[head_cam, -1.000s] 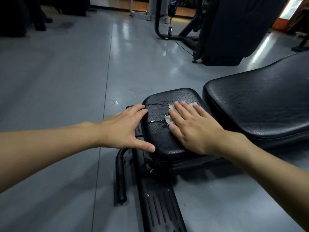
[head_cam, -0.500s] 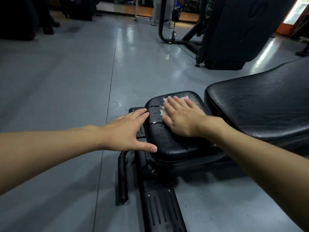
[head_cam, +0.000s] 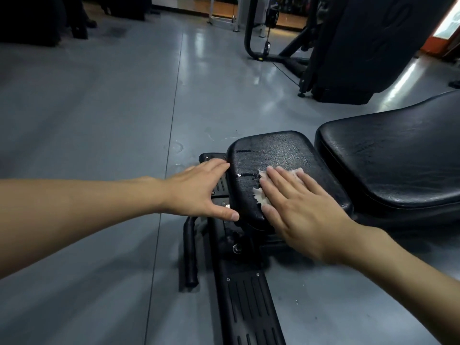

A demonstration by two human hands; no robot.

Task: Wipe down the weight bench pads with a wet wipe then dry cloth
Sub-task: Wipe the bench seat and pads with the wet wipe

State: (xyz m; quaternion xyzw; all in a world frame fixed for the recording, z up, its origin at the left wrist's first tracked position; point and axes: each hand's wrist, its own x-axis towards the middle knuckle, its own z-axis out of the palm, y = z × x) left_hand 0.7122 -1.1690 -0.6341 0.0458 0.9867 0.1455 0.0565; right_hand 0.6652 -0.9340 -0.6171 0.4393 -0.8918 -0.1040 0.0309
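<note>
No text, brand or number can be read. The lit panel (head_cam: 446,23) at 2 o'clock is too blurred, and the embossed mark (head_cam: 395,17) on the black machine cover (head_cam: 361,58) at 1 o'clock is illegible.

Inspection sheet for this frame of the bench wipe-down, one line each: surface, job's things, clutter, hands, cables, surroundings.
Surface: seat pad is black, with a wet sheen and streaks.
Job's things: crumpled wet wipe lies on the seat pad; back pad sits beside it across a gap; dry cloth not seen.
Clutter: nothing seen.
Hands: right hand lies flat and presses the wipe; left hand is open and rests against the seat pad's left edge.
Cables: a thin cable runs along the floor by the far machine.
Surroundings: glossy grey floor, bench frame, dark gym machine behind.
</note>
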